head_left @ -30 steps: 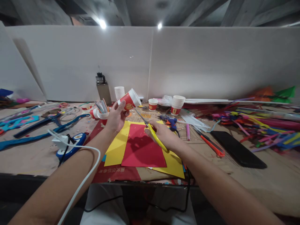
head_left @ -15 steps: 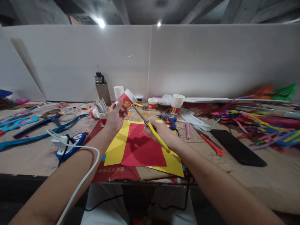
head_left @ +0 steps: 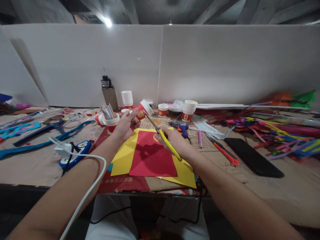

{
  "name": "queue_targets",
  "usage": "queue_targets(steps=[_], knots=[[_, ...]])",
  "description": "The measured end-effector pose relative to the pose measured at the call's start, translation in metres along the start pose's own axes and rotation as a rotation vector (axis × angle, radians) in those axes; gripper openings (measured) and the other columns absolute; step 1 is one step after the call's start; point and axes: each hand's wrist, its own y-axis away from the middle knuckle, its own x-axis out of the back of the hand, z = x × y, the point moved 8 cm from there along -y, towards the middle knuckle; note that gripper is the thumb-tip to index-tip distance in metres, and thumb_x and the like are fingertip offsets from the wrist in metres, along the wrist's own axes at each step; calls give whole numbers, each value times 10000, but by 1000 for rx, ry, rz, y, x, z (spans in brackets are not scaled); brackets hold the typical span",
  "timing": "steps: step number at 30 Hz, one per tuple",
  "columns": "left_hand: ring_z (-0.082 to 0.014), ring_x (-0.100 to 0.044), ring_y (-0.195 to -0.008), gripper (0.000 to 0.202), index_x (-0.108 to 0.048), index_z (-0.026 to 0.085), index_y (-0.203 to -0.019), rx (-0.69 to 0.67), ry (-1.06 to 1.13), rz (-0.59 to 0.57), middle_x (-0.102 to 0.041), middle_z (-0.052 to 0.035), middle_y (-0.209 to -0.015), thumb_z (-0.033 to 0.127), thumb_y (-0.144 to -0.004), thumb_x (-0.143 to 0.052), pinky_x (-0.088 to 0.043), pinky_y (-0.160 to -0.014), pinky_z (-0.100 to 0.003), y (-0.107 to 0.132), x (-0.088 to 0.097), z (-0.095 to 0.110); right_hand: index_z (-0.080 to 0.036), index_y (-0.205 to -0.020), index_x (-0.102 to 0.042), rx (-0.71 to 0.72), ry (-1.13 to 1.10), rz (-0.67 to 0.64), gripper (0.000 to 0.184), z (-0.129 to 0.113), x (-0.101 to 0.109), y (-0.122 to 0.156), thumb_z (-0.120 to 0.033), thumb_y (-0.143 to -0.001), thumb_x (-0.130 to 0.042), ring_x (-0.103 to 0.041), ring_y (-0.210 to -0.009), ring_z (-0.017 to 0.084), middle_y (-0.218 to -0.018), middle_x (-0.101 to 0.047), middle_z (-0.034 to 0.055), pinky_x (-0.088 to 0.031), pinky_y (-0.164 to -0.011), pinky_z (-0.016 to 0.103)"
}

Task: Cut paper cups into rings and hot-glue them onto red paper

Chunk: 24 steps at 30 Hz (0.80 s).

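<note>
My left hand (head_left: 126, 126) is closed around a red and white paper cup (head_left: 143, 109), tilted with its white rim up to the right. In my right hand (head_left: 170, 138) is a pair of yellow-handled scissors (head_left: 163, 135), the blades pointing up and left to the cup's side near the rim. Whether the blades touch the cup I cannot tell. Beneath both hands lies a red sheet of paper (head_left: 153, 160) on top of yellow sheets (head_left: 120, 163). Shadows of the hands fall across the red sheet.
Cups with sticks (head_left: 111, 120) stand left of my left hand. Behind are cup stacks (head_left: 189, 111) and a single cup (head_left: 163, 110). To the right lie a blue glue gun (head_left: 183, 128), a red cutter (head_left: 226, 153) and a black phone (head_left: 253, 156). A blue power strip (head_left: 75, 155) sits left.
My left hand has brought the cup slightly down and to the right, and the cup leans over further. The scissors have hardly moved.
</note>
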Motion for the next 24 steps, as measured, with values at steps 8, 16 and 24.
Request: queue_targets(steps=[8,16,24], knots=[[-83,-533,-448,428,-557,184,-845,99,-48,-8,-628,26,-650,453,-626,-806,-341,-400,-184,5,-7,-20,-206,-814,-501,-41,-95,11,212,3,0,-2,-409,-873,-491,-481,-621,122,-696,-537,-23,-342,-589,240],[-88,-527,-418,410,-557,184,-811,140,-95,24,-617,30,-605,460,-626,-799,-311,-374,-181,5,-1,-24,-207,-777,-483,-34,-119,-1,288,6,-3,-2,-473,-887,-460,-470,-607,122,-678,-523,-24,-329,-576,251],[-80,-519,-417,416,-550,188,-826,140,-95,12,-614,34,-614,469,-636,-790,-304,-373,-178,5,-2,-27,-206,-803,-490,-13,-165,37,327,10,-7,-1,-515,-897,-435,-437,-582,109,-670,-505,-33,-322,-563,242]])
